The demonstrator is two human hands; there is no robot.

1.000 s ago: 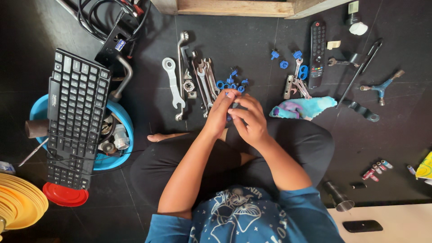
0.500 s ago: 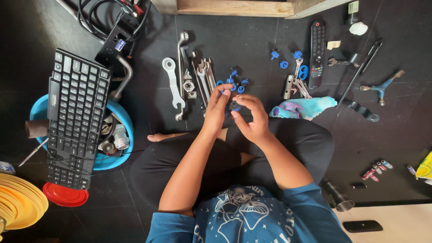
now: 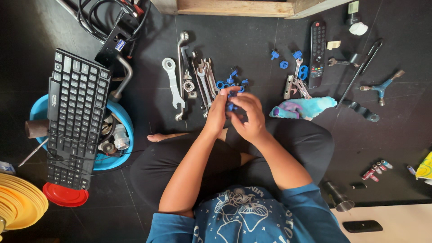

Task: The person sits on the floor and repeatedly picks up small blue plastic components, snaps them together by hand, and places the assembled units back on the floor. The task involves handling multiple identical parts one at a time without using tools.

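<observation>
Blue plastic piece (image 3: 230, 107) pinched between both hands.

ahead: wrenches (image 3: 202, 83), blue parts (image 3: 231, 83) crowd | left: floor (image 3: 148, 108) seemingly open

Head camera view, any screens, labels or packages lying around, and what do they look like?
Phone: flat black slab with a dark screen, on the pale surface, bottom right.
Label: small blue and white sticker on the black device, above the keyboard.
Packet: yellow, cut off by the right edge.
</observation>
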